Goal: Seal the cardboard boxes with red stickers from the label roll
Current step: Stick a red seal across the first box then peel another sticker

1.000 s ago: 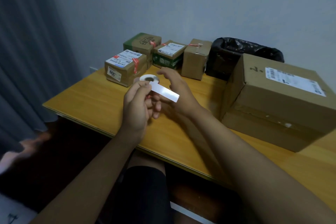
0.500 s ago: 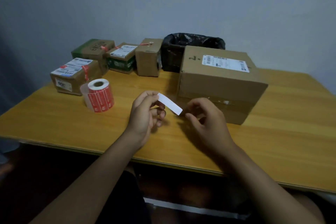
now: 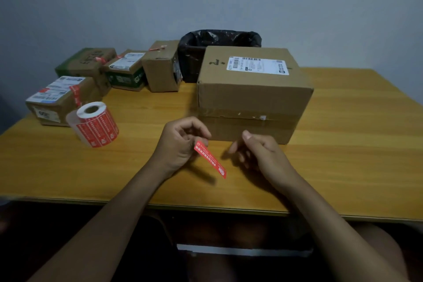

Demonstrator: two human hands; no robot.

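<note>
1. The left hand [image 3: 180, 144] has its grip pinched on one end of a red sticker [image 3: 210, 160]; the strip hangs free down and to the right, printed side up. Holding only the tip likely keeps most of the adhesive off the fingers.
2. The right hand [image 3: 261, 151] hovers just beside the strip's free end, fingers loosely curled, thumb up, gripping nothing. I judge it is ready to take that end and stretch the strip flat.
3. The large cardboard box [image 3: 251, 94] stands right behind both hands on the counter [image 3: 343, 155], its taped seam facing the person and bearing no red sticker: probably the next one to seal.
4. The label roll [image 3: 95, 125] stands on end to the left, within reach. Behind it, the small boxes [image 3: 61, 96] sit grouped out of the way; several carry red strips.
5. Half a second ago the strip showed its white back and pointed up and right; now the red face shows and it slopes downward.
</note>
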